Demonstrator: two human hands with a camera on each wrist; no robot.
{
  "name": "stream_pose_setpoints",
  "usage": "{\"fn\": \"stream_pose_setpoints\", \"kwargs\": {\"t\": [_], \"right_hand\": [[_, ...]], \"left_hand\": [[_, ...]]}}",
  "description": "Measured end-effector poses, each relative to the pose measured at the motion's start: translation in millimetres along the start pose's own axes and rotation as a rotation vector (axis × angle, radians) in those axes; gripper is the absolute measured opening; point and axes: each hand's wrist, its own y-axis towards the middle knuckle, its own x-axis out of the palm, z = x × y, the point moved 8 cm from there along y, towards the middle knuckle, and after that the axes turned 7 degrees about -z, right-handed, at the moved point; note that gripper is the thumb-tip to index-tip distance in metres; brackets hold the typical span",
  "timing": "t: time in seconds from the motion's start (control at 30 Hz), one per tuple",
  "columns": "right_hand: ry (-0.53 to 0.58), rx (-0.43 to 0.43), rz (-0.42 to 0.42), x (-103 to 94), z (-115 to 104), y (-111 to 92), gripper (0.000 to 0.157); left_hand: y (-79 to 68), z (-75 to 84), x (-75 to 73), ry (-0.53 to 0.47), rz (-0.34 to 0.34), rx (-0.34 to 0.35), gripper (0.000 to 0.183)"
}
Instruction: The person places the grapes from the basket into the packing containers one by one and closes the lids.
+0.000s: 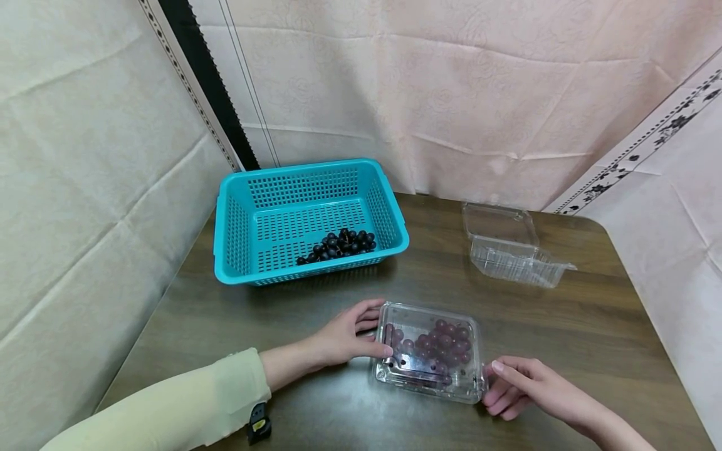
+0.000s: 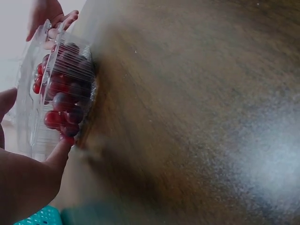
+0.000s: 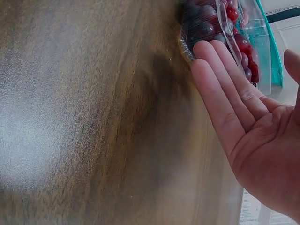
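A closed clear plastic clamshell box [image 1: 425, 389] with a bunch of red grapes [image 1: 445, 341] inside sits near the front of the table. At its left end, my left hand [image 1: 344, 335] holds it, thumb over the lid's edge and fingers along the side. My right hand [image 1: 533, 388] is at the box's right end. In the right wrist view, the straight fingers [image 3: 218, 101] of that hand reach the box's side, with the thumb raised apart. The left wrist view shows a left fingertip low against the side, beside the grapes [image 2: 63, 101].
A turquoise perforated basket [image 1: 304, 166] stands at the back left, with black grapes [image 1: 341, 244] in its near right part. At the back right lies an opened clear plastic clamshell [image 1: 510, 260]. Pale cloth [image 1: 451, 94] hangs behind the wooden table [image 1: 429, 250].
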Motion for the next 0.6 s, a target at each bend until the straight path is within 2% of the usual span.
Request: {"fn": "stream_pose_setpoints", "kwargs": {"t": [0.2,0.4,0.6], "right_hand": [[-0.006,-0.001,-0.03,6.7,4,2,0.038],[0.036,0.026,-0.049,12.4,10,7,0.035],[0.057,0.006,-0.085,19.1,12,11,0.031]], "left_hand": [[0.2,-1.9,0.4,0.028,0.012,-0.019,0.099],[-0.2,-0.9,0.9,0.033,0.016,-0.023,0.099],[0.7,-1.2,1.5,0.029,0.012,-0.019,0.1]]}}
